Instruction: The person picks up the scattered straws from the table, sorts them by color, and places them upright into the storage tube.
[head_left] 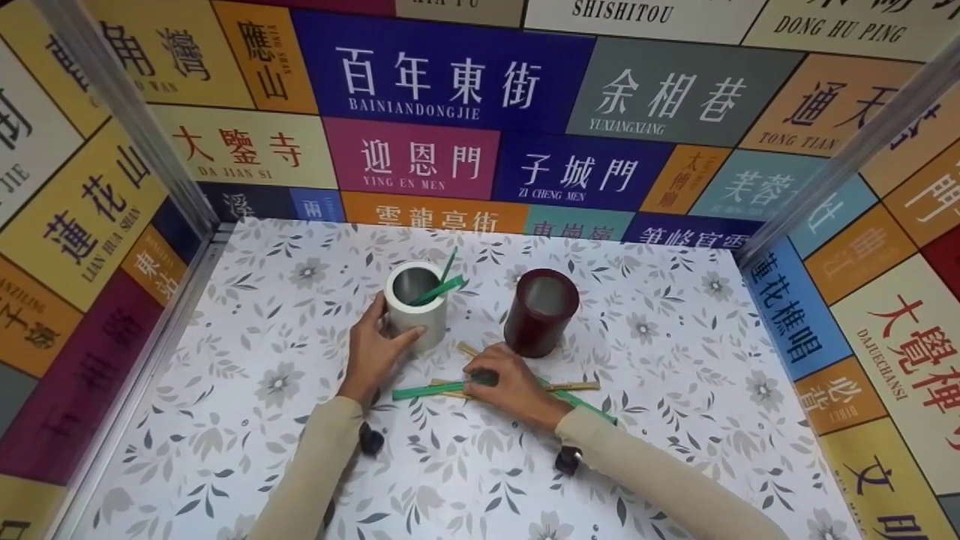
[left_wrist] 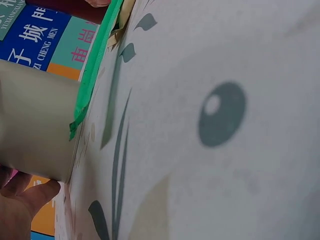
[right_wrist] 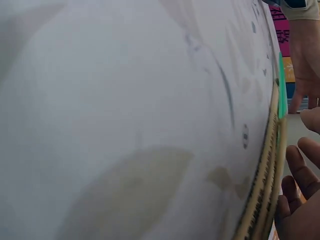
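Note:
My left hand [head_left: 374,351] grips the side of a cream cylindrical cup [head_left: 429,322], which stands upright on the table with narrow green sticks [head_left: 447,287] poking over its rim. My right hand [head_left: 514,386] is low over a small crossed pile of stick-shaped packets. A green one [head_left: 426,390] points left from beneath its fingertips. Tan printed packets [right_wrist: 265,185] lie alongside, in the right wrist view, where a gap shows between thumb and forefinger. Another green stick [head_left: 596,409] emerges beyond the right hand. Its middle is hidden by that hand.
A dark red cup [head_left: 531,330] stands upright behind the right hand. Leaf-and-flower patterned cloth [head_left: 285,450] covers the table. Panels with large lettering [head_left: 442,75] enclose the back and sides, with metal posts [head_left: 840,146] at the corners.

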